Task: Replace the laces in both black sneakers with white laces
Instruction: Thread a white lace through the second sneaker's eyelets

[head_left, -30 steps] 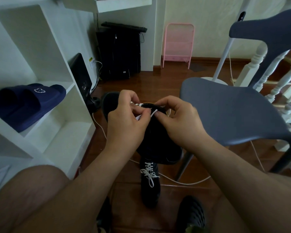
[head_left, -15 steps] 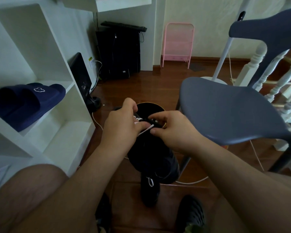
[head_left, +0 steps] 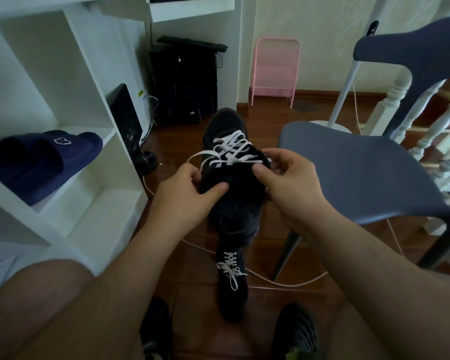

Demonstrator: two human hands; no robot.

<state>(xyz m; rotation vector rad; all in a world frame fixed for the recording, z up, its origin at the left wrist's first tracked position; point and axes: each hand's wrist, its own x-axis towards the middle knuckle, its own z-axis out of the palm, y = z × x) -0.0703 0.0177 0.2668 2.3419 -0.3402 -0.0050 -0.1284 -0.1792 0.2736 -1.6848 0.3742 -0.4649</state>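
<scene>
Chair (head_left: 361,172) fills the right of frame, its back cut off by the edge. Shelf (head_left: 70,120) at left holds blue slippers (head_left: 44,162). Held sneaker (head_left: 231,167) sits at centre, toe pointing away, white lace (head_left: 231,149) now facing up; half a second ago it was turned down with its opening showing. Its heel is hidden behind the hands. Left hand (head_left: 190,196) grips its left side, thumb on top. Right hand (head_left: 289,183) pinches the lace end. Second sneaker (head_left: 231,284), laced white, stands on the floor below centre.
</scene>
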